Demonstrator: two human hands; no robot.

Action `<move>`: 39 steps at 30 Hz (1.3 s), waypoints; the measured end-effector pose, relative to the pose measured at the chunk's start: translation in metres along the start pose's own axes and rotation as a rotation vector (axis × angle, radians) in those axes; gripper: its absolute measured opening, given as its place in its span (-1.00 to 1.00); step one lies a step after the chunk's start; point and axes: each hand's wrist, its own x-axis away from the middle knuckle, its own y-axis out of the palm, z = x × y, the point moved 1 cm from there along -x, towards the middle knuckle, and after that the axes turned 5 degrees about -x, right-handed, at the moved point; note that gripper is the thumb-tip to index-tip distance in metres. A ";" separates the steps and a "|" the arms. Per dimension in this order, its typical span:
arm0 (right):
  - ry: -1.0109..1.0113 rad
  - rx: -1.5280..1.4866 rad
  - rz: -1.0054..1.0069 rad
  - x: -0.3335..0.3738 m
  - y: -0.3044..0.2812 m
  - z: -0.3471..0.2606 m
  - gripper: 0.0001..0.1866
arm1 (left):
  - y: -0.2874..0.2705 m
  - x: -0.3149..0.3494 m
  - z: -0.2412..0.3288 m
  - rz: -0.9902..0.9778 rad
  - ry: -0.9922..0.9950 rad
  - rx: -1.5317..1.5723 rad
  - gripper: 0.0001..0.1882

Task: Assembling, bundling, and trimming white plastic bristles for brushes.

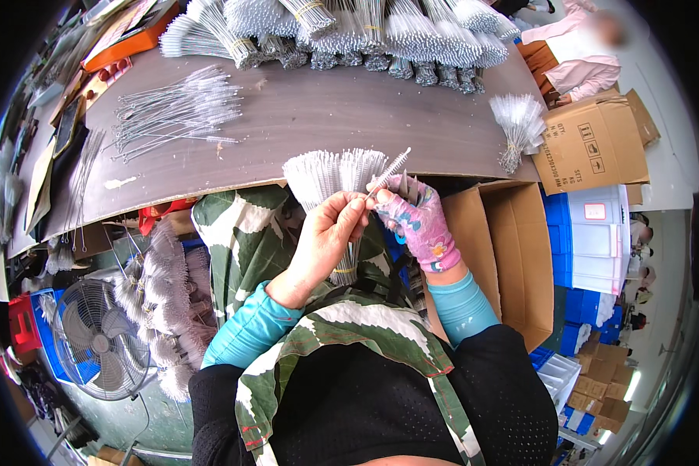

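A thin tube brush (391,168), with a twisted wire stem and pale bristles, slants upward between my hands at the table's near edge. Bare and closed, my left hand (330,233) pinches its lower end between thumb and fingertips. My right hand (415,217), in a pink flowered glove, is closed on the same brush just beside the left fingertips. Behind my hands a bundle of similar brushes (312,177) stands bristles up at my lap. A yellow band circles its lower stems, and my left hand hides part of it.
Loose brushes (182,109) lie on the brown table (287,109), with a large pile of bundles (373,35) at its far side. One bundle (516,128) stands at the right. An open carton (512,256) sits by my right arm, a fan (101,342) at lower left.
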 end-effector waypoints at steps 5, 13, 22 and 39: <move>0.047 -0.041 0.047 0.002 -0.001 0.006 -0.85 | -0.001 -0.001 0.003 0.005 0.043 0.069 -0.81; 0.141 0.067 -0.123 0.025 0.024 0.019 -0.83 | 0.009 -0.003 0.032 0.072 0.161 0.367 -0.85; -0.017 0.173 -0.052 0.018 0.010 0.032 -0.81 | -0.036 0.015 0.020 0.536 0.302 -0.012 -0.76; -0.231 1.215 -0.144 0.037 0.021 0.064 -0.84 | -0.034 0.011 -0.057 0.209 -0.154 0.061 -0.50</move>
